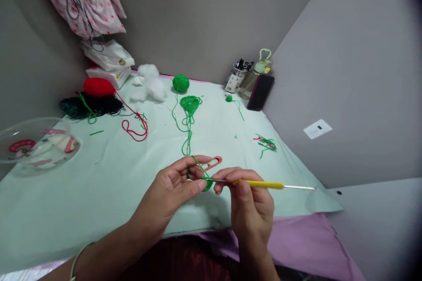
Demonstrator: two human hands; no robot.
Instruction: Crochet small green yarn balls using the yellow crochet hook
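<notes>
My left hand (180, 182) pinches a small green crochet piece (207, 184) between thumb and fingers, with green yarn running up over the index finger. An orange stitch marker (214, 163) sticks out by those fingertips, apparently attached to the piece. In my right hand (250, 195) is a crochet hook with a yellow handle (263, 184), its metal tip pointing left and touching the crochet piece. From the left hand the yarn leads back to a loose green yarn bundle (190, 104) and a green yarn ball (181, 83).
At the left lie red yarn (99, 87), dark yarn (105, 105) and a clear plastic bowl (39, 140). White stuffing (151, 85) sits at the back. A phone (261, 92), a bottle (250, 83) and a pen holder (234, 79) stand back right, near yarn scraps (266, 143).
</notes>
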